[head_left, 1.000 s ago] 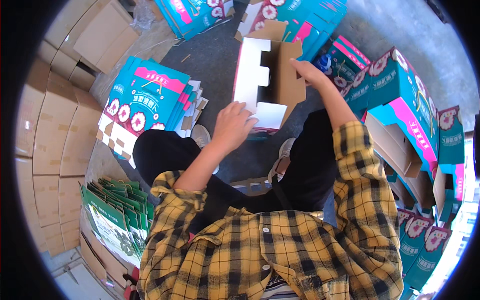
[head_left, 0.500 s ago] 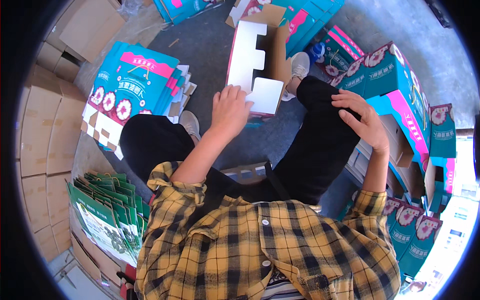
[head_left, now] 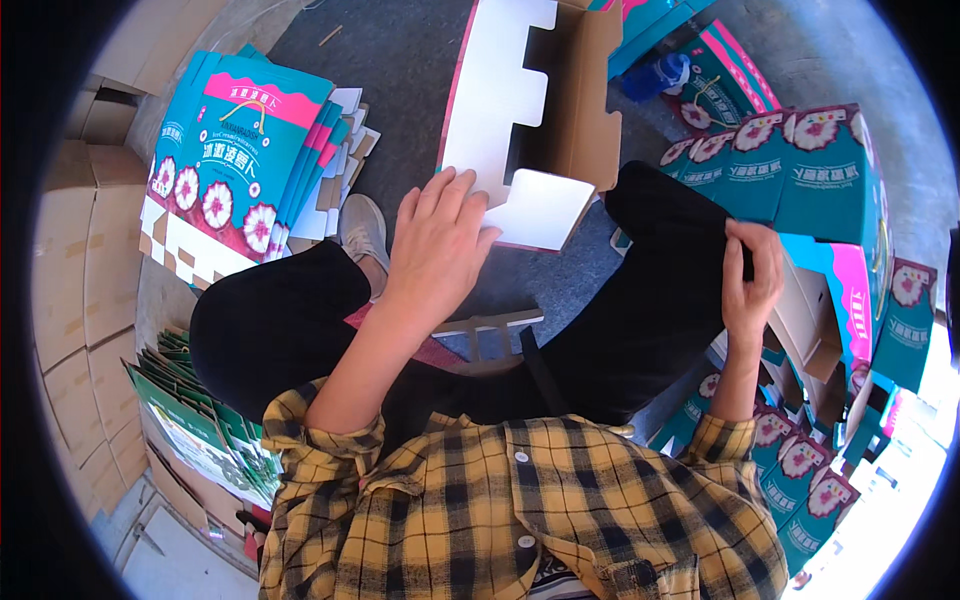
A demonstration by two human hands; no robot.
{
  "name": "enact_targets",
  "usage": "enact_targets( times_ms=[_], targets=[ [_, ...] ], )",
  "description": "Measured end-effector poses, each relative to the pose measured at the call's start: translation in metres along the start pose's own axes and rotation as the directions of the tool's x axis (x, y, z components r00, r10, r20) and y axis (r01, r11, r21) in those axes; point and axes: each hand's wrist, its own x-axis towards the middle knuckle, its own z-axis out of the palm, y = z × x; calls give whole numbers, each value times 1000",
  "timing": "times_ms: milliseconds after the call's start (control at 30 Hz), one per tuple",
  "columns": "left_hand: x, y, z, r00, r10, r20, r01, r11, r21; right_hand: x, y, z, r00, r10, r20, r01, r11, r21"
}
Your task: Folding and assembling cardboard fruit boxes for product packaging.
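A cardboard carton [head_left: 590,100] lies open in front of me on the floor, its white inner flaps turned outward. My left hand [head_left: 440,245] rests at its near edge, fingers stretched out over the white flap [head_left: 490,110], thumb by the smaller white end flap [head_left: 545,208]. The hand is open and grips nothing. At my right knee, my right hand [head_left: 752,280] is closed, its curled fingers pinching the cloth of my black trouser leg [head_left: 660,270]. The fingertips are partly hidden.
Flattened teal cartons [head_left: 250,150] are stacked at the left, above green folded bags [head_left: 200,410]. Brown boxes [head_left: 75,260] line the left side. Made-up teal cartons [head_left: 820,180] stand at the right, by a blue object [head_left: 655,78]. A grey cardboard frame [head_left: 490,330] lies between my legs.
My view has shifted, so the carton looks nearer. My right hand has gone from lying spread on the knee to closed fingers at its outer side. The left hand stays at the carton's edge.
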Motion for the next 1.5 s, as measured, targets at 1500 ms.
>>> enact_targets(
  times_ms=[1500],
  targets=[
    [-3, 9, 17, 994, -45, -100, 57, 991, 123, -110, -140, 188, 527, -141, 838, -374, 847, 377]
  ],
)
